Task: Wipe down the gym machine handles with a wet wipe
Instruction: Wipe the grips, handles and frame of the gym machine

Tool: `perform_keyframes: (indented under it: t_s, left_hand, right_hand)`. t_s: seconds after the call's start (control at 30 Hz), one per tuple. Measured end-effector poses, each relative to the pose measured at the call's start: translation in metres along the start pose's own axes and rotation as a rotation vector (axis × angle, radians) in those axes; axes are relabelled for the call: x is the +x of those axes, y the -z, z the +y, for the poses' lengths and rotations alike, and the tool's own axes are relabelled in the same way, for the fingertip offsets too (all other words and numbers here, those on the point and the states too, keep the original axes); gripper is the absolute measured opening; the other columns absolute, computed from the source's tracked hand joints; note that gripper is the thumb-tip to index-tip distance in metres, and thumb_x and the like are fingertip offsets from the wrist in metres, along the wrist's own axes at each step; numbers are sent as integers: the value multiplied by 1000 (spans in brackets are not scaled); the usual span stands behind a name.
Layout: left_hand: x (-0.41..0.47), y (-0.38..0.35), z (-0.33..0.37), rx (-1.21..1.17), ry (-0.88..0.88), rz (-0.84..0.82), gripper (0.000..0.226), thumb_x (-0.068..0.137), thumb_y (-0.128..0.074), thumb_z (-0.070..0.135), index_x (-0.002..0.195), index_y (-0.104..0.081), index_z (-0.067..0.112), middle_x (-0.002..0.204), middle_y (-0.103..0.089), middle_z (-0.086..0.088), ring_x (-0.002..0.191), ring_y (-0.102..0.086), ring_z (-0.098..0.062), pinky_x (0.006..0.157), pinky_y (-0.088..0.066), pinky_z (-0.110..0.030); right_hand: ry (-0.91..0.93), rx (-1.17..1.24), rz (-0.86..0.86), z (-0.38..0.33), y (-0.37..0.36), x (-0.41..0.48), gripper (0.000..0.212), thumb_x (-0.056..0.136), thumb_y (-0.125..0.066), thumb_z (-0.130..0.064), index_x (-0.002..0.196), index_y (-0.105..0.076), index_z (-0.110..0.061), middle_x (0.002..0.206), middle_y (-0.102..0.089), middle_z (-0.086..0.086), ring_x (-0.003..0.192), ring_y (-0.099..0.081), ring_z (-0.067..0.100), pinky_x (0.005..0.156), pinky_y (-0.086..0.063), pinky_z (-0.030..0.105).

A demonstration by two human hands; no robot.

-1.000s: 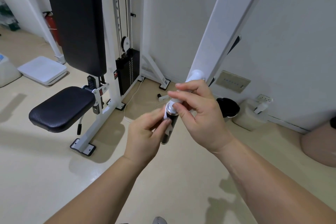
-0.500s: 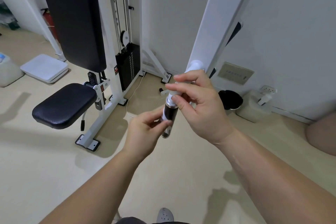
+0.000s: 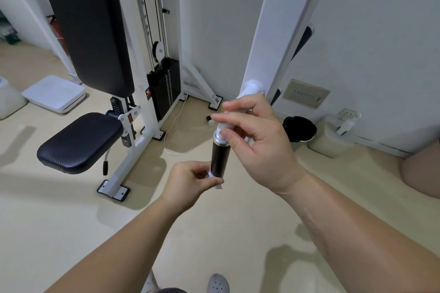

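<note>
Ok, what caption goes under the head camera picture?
Left hand rubs a wet wipe on the black handle's lower end while the right hand steadies its top.

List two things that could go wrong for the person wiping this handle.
1. The wipe is pinched small in the left hand at the bottom of the handle; it may slip off and fall.
2. The right hand covers the handle's top near the metal ring, so that part may get missed.
</note>
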State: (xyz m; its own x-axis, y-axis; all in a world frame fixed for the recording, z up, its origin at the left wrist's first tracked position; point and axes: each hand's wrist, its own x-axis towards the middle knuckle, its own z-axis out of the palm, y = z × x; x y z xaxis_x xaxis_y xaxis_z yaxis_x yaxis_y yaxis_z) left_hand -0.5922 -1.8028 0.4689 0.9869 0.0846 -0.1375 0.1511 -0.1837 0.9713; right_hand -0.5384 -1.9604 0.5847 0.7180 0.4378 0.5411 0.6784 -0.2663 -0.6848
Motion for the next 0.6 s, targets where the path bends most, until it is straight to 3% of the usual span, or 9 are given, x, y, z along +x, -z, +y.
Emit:
perform_keyframes:
  t_s: [0.07,0.13,0.23,0.4,0.5,0.6]
  left_hand:
    - [-4,3,16,-22,-61,20,14,76,-86,5,85,-82,16,76,-74,-18,67,-61,-18,69,-54,-39]
    - [-6,7,39,-65,-186,65,14,77,-85,10,86,-82,20,74,-76,-4,67,-68,-17,67,-56,-33]
    - [1,15,61,-102,-314,118,21,75,-84,25,95,-82,28,82,-78,-1,78,-73,-26,72,-58,-34]
    - [1,7,30,-70,-184,79,15,73,-87,10,81,-79,20,61,-68,9,57,-58,-1,59,-45,-14]
    - [-5,2,13,-46,-51,76,19,74,-87,4,77,-80,22,67,-76,3,62,-68,-6,65,-52,-21]
    - [-5,4,21,-21,-89,72,22,75,-85,5,74,-77,25,60,-71,10,55,-63,0,60,-46,-11]
  right_hand:
    - [6,7,4,0,0,-1,27,93,-67,-2,117,-74,-11,124,-49,-16,110,-60,7,91,-49,19]
    - [10,1,7,0,1,-2,28,92,-67,-1,117,-74,-12,124,-49,-17,113,-60,8,93,-50,21]
    - [10,-4,-1,-1,2,1,30,92,-67,0,117,-74,-13,124,-49,-17,115,-60,6,95,-51,21]
    - [10,-26,-13,-4,1,5,28,92,-67,0,117,-75,-11,123,-48,-17,115,-59,3,94,-49,19]
    - [-5,-8,-11,-5,0,4,28,92,-66,2,117,-74,-9,122,-49,-14,111,-58,-1,91,-49,15]
    - [-16,5,-17,-5,0,4,28,92,-67,2,117,-74,-9,123,-49,-15,111,-59,1,92,-50,17]
